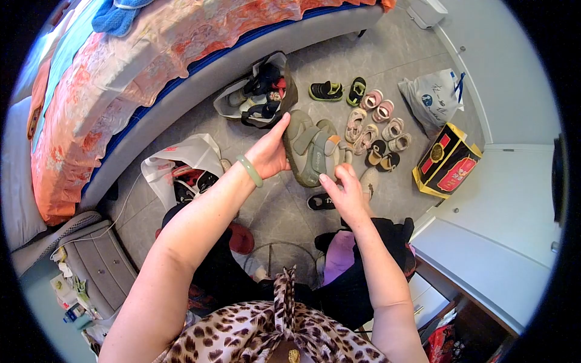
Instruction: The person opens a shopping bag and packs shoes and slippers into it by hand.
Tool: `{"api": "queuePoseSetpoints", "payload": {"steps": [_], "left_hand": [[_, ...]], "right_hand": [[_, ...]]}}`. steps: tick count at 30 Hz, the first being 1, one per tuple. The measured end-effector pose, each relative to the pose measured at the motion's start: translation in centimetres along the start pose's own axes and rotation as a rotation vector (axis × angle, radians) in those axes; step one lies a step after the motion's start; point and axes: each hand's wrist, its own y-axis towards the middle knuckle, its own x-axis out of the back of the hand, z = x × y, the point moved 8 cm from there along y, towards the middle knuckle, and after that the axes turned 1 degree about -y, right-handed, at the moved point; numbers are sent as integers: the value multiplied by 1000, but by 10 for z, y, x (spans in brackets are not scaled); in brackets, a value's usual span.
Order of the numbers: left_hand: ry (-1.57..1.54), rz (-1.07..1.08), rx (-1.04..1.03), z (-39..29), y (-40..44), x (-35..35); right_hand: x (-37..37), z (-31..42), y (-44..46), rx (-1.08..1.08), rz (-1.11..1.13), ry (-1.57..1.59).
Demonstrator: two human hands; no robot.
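A grey-green shoe (311, 151) with straps and a small orange patch is held up in front of me, over the tiled floor. My left hand (272, 148), with a pale green bangle at the wrist, grips its sole side. Thumb and fingers of my right hand (348, 190) are pinched at the shoe's lower right edge. Part of a second similar shoe shows just behind the first. Beyond the hands, several pairs of small shoes stand on the floor, among them a black and green one (325, 91) and a pink one (383, 111).
An open bag of shoes (227, 104) lies by the bed (242, 51). A white plastic bag (154, 166) with shoes is at the left. At the right stand a white printed bag (430, 97), a black and yellow bag (445, 160) and a white cabinet (508, 206).
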Motion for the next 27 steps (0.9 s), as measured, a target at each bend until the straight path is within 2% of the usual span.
{"api": "queuePoseSetpoints", "payload": {"steps": [27], "left_hand": [[-23, 0, -15, 0, 1, 2]], "right_hand": [[1, 2, -1, 21, 6, 52]]}}
